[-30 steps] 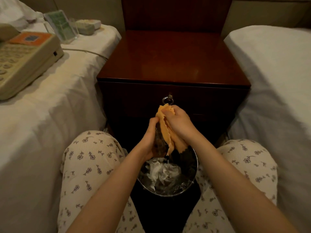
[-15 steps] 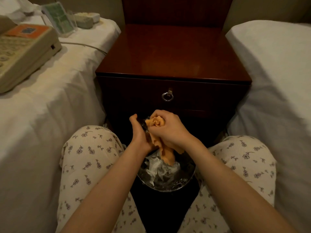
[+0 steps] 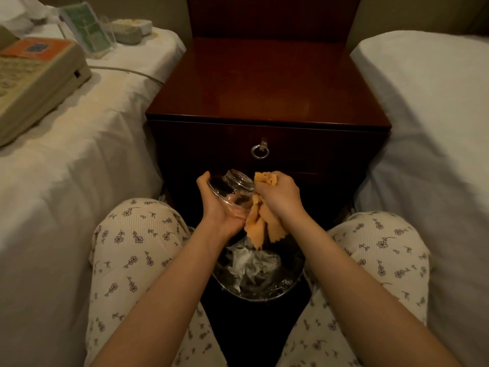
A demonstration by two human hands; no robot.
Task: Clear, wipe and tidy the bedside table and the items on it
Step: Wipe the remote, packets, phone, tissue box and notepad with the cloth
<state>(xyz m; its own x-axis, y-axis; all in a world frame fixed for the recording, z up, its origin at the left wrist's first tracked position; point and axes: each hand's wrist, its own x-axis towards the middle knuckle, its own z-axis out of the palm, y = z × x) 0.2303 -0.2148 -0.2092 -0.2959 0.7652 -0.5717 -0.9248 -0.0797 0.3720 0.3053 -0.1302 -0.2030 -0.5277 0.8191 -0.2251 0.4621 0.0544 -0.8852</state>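
Along both side edges of the frame lie white beds; the left bed [image 3: 79, 168] carries a beige telephone [image 3: 34, 83] and a green card stand [image 3: 88, 30] at upper left. Between it and the right bed [image 3: 428, 128] stands the dark wooden table [image 3: 264, 88], drawer ring facing you. Below centre, between your knees, a shiny bin [image 3: 264, 298] holds crumpled white paper [image 3: 251, 263]. Above it, your left grip [image 3: 219, 210] curls around a tilted clear glass dish [image 3: 230, 193]. Your right grip [image 3: 277, 194], just beside, is closed on a bunched orange cloth [image 3: 260, 226] that touches the dish's right side and hangs toward the bin.
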